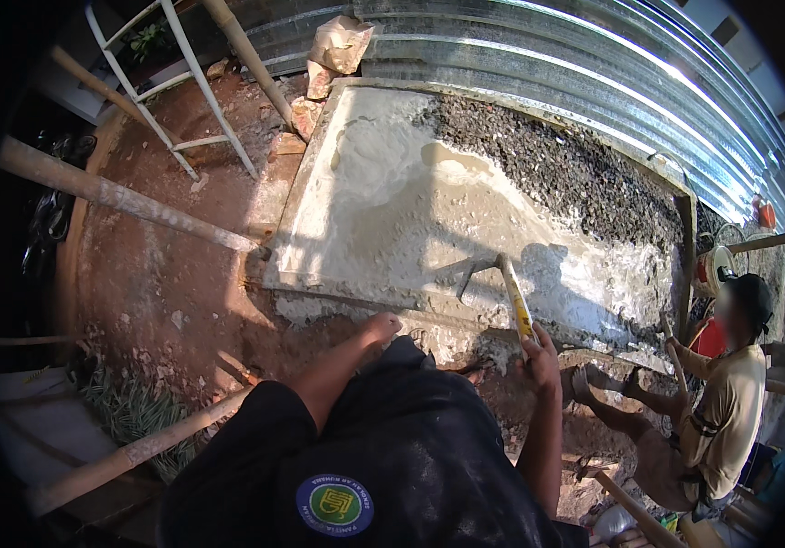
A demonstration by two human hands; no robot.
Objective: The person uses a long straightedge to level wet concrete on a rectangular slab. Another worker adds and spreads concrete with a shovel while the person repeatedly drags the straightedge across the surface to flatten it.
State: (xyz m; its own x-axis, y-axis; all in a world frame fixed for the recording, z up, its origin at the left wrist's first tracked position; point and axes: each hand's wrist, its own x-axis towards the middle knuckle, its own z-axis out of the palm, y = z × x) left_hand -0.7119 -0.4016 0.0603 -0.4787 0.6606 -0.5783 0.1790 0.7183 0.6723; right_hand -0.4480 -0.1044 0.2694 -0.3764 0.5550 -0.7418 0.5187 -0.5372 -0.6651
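Note:
My right hand [536, 358] grips the yellow-and-pale handle of a hoe [515, 297], whose head rests in wet grey cement [365, 219] inside a shallow rectangular mixing bed [285, 267]. Dark gravel [539, 164] covers the bed's far right part. My left hand [380, 327] has its fingers curled near my dark-clothed leg, short of the bed's near edge; whatever it may hold is hidden.
A person [721, 411] at the right holds a long-handled tool [678, 374] beside a red bucket [709, 338]. Bamboo poles [127, 196] and a white ladder [182, 142] stand left, above reddish dirt [173, 301]. Corrugated metal sheeting [548, 46] lines the back.

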